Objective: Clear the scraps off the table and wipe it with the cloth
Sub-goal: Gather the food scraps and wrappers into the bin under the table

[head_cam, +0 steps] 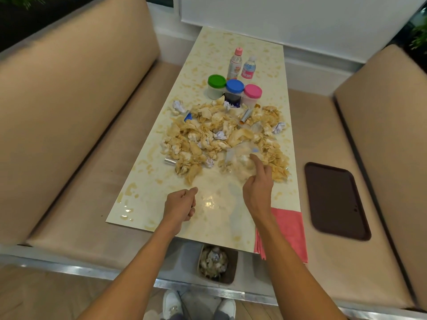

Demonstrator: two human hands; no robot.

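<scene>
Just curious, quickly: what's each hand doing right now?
Left hand: fingers curled; whether it holds anything cannot be told.
Right hand: open, forefinger stretched onto the scraps.

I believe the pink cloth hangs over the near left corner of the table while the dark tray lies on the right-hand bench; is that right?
Not quite: the head view shows the pink cloth hanging over the near right corner of the table, not the left. The dark tray does lie on the right-hand bench.

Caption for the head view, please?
Right hand reaches to the scrap pile on the table, left hand curled nearby; pink cloth at near edge.
</scene>
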